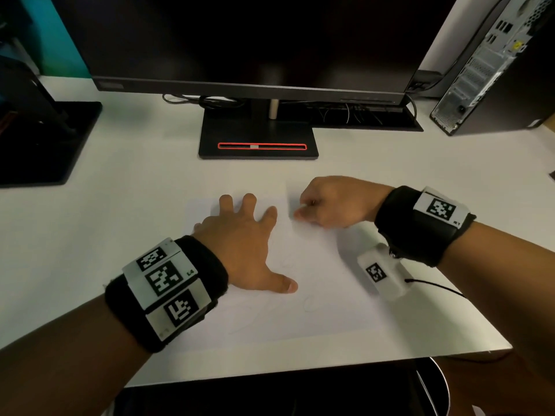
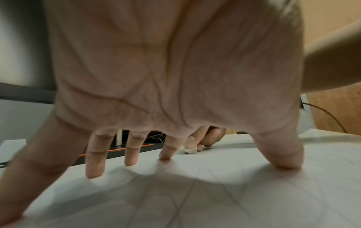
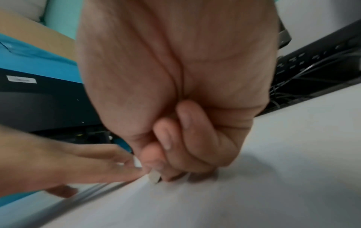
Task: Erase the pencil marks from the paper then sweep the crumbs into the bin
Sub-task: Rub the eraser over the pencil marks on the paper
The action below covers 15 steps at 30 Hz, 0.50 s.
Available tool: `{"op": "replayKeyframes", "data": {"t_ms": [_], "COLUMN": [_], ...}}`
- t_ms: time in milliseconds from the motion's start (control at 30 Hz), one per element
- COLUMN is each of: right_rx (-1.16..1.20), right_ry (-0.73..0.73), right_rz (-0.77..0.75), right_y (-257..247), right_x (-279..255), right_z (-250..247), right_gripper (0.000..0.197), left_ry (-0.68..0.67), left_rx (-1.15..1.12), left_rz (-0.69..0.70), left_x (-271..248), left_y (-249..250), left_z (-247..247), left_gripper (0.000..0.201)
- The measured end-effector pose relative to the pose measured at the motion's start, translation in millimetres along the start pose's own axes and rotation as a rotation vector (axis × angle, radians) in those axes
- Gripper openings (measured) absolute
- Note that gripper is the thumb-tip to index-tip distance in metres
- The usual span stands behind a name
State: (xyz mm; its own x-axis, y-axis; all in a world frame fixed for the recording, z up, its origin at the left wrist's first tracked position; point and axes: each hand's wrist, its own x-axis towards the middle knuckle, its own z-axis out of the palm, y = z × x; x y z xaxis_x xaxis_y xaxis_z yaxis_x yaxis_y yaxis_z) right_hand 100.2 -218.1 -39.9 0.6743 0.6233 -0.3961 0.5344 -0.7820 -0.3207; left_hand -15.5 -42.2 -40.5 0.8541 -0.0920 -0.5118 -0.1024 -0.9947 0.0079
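Note:
A white sheet of paper [image 1: 315,295] with faint pencil lines lies on the white desk. My left hand [image 1: 240,244] presses flat on its upper left part, fingers spread and straight [image 2: 95,163]. My right hand [image 1: 327,205] is curled just past the sheet's upper right area and pinches a small white eraser [image 3: 154,177], whose tip touches the surface. The eraser [image 2: 190,150] also shows beyond my left fingers in the left wrist view. No bin is in view.
A black monitor [image 1: 249,40] on a stand with a red-outlined base [image 1: 258,142] stands behind the paper. A computer tower [image 1: 486,70] sits at the back right, a second black stand [image 1: 45,139] at the left. The desk's front edge [image 1: 330,367] runs close below the sheet.

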Motion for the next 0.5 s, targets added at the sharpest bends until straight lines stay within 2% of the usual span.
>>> {"op": "replayKeyframes", "data": {"t_ms": [100,233,367,500], "right_rx": [-0.011,0.007,0.037,0.041], "right_ry": [0.061,-0.042,0.066,-0.056], "right_rz": [0.052,-0.006,0.062,-0.048], "right_y": [4.3,-5.7,5.6,-4.8], "right_x": [1.9,-3.0,-1.6,-13.5], "right_z": [-5.4,1.4,-7.4,8.6], "right_gripper": [0.045,0.045,0.044,0.047], "left_ry": [0.001,0.000,0.004,-0.005], "left_rx": [0.005,0.007,0.008,-0.003], "left_rz": [-0.004,-0.008,-0.013,-0.013], "left_x": [-0.2,0.2,0.6,1.6], "left_y": [0.3,-0.1,0.3,0.3], "left_z": [-0.2,0.4,0.8,1.1], "left_gripper": [0.127,0.128,0.129,0.129]}}
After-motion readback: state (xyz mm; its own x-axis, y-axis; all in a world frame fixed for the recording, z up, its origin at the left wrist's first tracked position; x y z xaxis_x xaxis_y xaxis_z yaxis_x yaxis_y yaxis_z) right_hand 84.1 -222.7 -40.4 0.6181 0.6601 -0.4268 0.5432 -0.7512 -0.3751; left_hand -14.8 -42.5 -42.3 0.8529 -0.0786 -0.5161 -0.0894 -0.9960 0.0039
